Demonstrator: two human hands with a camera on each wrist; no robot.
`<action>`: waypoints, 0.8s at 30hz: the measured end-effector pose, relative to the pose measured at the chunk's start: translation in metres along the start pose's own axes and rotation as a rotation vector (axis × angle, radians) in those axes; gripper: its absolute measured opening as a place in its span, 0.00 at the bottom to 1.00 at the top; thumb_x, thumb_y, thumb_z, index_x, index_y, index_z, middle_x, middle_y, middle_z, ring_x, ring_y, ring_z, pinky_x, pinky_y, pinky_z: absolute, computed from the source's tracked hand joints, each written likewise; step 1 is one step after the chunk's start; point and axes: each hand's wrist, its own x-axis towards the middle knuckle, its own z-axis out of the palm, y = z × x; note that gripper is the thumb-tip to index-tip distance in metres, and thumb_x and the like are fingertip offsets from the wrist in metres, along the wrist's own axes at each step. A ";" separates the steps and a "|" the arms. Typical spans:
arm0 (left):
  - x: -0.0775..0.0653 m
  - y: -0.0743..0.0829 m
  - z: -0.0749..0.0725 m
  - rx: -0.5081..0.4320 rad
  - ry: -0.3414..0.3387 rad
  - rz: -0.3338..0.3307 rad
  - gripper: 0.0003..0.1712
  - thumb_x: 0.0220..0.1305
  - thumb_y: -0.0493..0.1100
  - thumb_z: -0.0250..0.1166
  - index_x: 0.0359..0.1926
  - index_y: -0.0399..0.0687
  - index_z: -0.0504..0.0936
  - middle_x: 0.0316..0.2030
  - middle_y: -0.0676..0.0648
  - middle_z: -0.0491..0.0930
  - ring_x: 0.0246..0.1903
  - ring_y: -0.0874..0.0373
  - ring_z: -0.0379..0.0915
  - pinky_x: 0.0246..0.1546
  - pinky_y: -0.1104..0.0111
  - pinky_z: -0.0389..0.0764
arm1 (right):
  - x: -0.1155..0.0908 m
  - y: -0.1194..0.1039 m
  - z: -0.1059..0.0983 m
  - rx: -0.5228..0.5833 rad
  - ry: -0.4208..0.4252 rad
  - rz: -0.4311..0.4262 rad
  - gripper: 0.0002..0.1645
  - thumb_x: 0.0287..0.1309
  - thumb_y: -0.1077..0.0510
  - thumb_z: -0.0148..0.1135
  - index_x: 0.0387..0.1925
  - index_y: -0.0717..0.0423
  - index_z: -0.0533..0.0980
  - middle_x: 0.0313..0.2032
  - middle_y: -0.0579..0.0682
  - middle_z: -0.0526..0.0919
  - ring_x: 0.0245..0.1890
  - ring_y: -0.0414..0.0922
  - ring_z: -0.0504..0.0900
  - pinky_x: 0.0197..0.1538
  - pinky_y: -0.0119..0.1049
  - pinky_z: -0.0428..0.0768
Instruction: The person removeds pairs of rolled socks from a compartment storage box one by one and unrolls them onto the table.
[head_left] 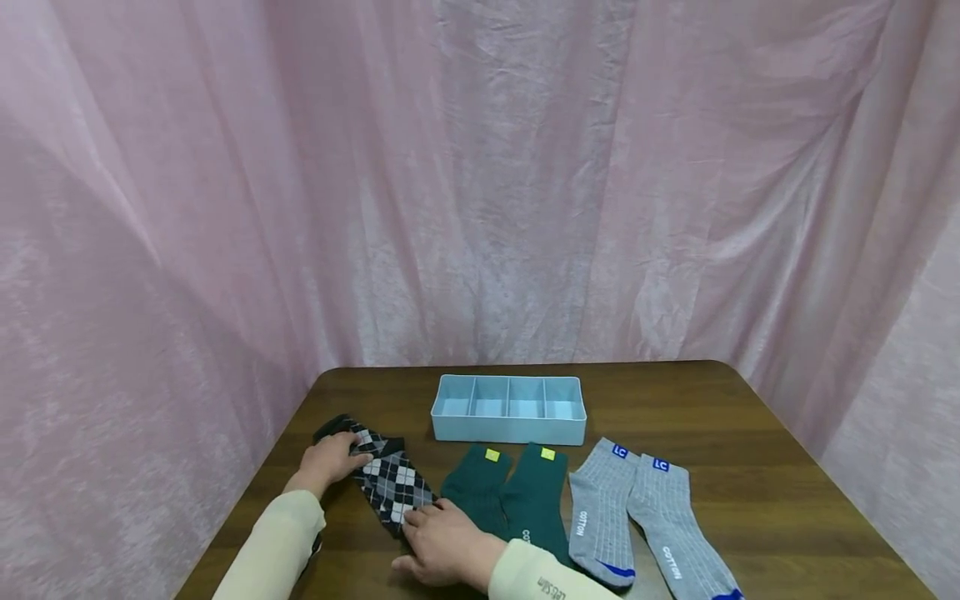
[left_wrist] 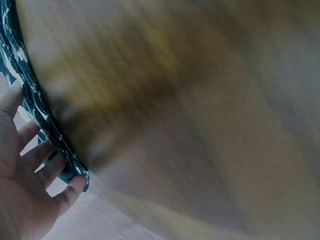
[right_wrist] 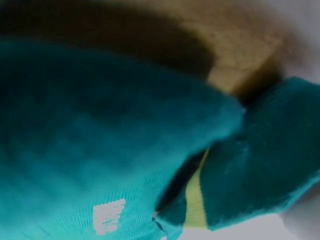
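A pair of black, grey and white argyle socks lies slantwise at the left of the table. My left hand rests at their upper end; in the left wrist view its spread fingers touch the edge of the sock fabric. At the lower end my right hand lies palm down, fingertips touching the argyle fabric. Just right of it are dark green socks with yellow labels, partly covered by that hand. Green fabric fills much of the right wrist view, where the right fingers are hidden.
A light blue box with several compartments stands at the back middle of the wooden table. Grey socks with blue toes and labels lie at the right. Pink curtains hang behind the table.
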 end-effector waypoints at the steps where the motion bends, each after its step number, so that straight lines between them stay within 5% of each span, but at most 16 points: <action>1: -0.002 -0.002 0.000 0.013 0.007 0.003 0.33 0.64 0.58 0.65 0.60 0.38 0.78 0.58 0.32 0.75 0.57 0.31 0.69 0.52 0.35 0.69 | 0.000 0.000 0.000 -0.002 -0.010 0.011 0.38 0.69 0.27 0.38 0.65 0.43 0.74 0.65 0.37 0.71 0.64 0.38 0.70 0.62 0.42 0.70; 11: -0.018 -0.025 -0.004 0.142 0.074 0.041 0.35 0.64 0.63 0.63 0.57 0.38 0.81 0.52 0.31 0.77 0.52 0.30 0.71 0.47 0.37 0.71 | 0.006 0.013 0.001 0.050 -0.083 0.150 0.40 0.69 0.27 0.39 0.71 0.42 0.67 0.72 0.38 0.63 0.71 0.42 0.61 0.68 0.50 0.63; 17: -0.024 -0.031 -0.005 0.126 0.139 0.160 0.31 0.61 0.59 0.68 0.53 0.39 0.83 0.57 0.31 0.74 0.59 0.31 0.66 0.57 0.39 0.65 | 0.006 0.013 0.002 0.067 -0.064 0.162 0.38 0.68 0.28 0.41 0.71 0.41 0.68 0.71 0.40 0.64 0.71 0.42 0.61 0.69 0.50 0.63; 21: -0.022 -0.028 -0.008 0.022 0.033 0.218 0.33 0.62 0.55 0.69 0.61 0.39 0.79 0.66 0.30 0.66 0.65 0.30 0.60 0.63 0.37 0.57 | 0.006 0.009 0.001 0.069 -0.040 0.120 0.38 0.68 0.27 0.42 0.71 0.39 0.67 0.71 0.39 0.65 0.71 0.42 0.62 0.68 0.49 0.64; 24: -0.021 -0.024 -0.009 0.001 -0.065 0.178 0.37 0.62 0.59 0.67 0.65 0.41 0.75 0.68 0.30 0.63 0.66 0.30 0.59 0.63 0.35 0.55 | 0.006 0.005 0.000 0.064 -0.038 0.092 0.39 0.68 0.27 0.41 0.70 0.41 0.68 0.71 0.39 0.65 0.70 0.41 0.63 0.68 0.49 0.65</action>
